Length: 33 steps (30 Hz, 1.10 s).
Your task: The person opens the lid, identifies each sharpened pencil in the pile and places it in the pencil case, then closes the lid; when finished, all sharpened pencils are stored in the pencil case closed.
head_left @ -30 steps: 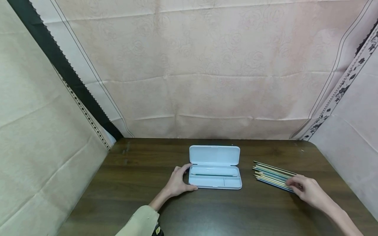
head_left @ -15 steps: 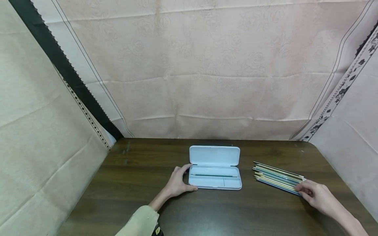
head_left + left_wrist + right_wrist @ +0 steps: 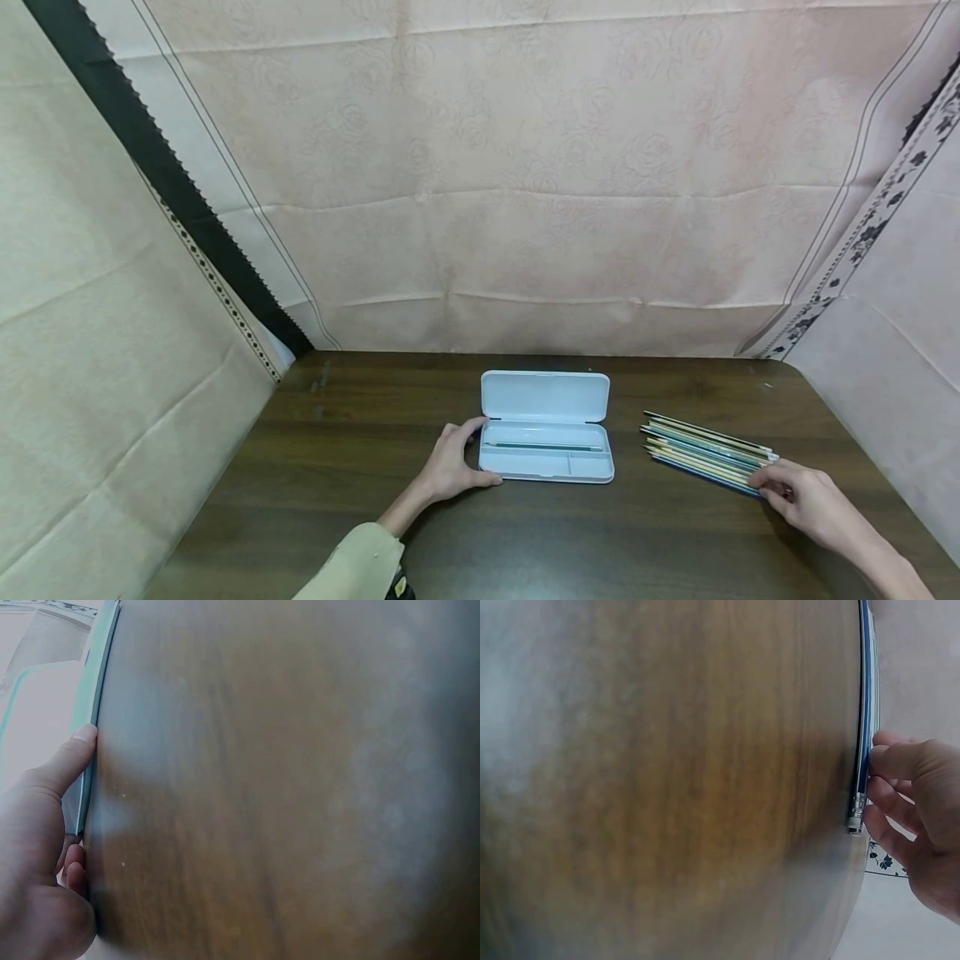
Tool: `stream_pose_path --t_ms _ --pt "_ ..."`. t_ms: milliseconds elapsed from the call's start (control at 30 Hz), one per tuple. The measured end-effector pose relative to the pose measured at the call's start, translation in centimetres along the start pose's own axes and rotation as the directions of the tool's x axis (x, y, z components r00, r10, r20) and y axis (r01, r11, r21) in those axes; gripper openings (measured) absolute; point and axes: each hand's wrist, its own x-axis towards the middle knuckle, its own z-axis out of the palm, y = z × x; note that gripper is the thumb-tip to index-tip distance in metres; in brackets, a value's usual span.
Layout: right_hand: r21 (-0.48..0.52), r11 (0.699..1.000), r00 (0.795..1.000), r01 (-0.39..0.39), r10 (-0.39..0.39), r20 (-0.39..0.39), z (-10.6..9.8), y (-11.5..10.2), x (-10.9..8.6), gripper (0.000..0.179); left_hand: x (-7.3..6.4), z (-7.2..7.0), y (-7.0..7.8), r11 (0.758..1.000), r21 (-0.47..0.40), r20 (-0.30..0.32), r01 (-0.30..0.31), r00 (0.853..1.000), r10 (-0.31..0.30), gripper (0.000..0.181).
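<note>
A light blue pencil case (image 3: 545, 396) lies on the table with its lid raised at the back. One pencil (image 3: 543, 446) rests inside it. My left hand (image 3: 453, 462) holds the case's left end, thumb on the front edge and fingers at the back; the left wrist view has the thumb against the case's rim (image 3: 88, 697). Several pencils (image 3: 697, 452), green, blue and yellowish, lie side by side to the right. At their near right ends, my right hand (image 3: 806, 496) pinches with thumb and forefinger beside a blue pencil (image 3: 866, 697) with a silver ferrule.
The dark wooden table (image 3: 562, 542) stretches between the case and the loose pencils. Behind it hangs a pale cloth (image 3: 525, 208), with more cloth along both sides. A pale green sleeve (image 3: 360, 562) covers the left forearm.
My right hand has slid right and toward me along the pencils to their ends, then held nearly still. The left hand and the case have stayed in place.
</note>
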Motion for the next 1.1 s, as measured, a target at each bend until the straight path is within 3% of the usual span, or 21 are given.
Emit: stream_pose_path --t_ms 1100 --pt "-0.078 0.997 0.999 0.004 -0.001 0.045 0.41 -0.13 0.12 0.042 -0.07 -0.07 -0.03 1.000 0.001 -0.001 -0.016 1.000 0.016 0.092"
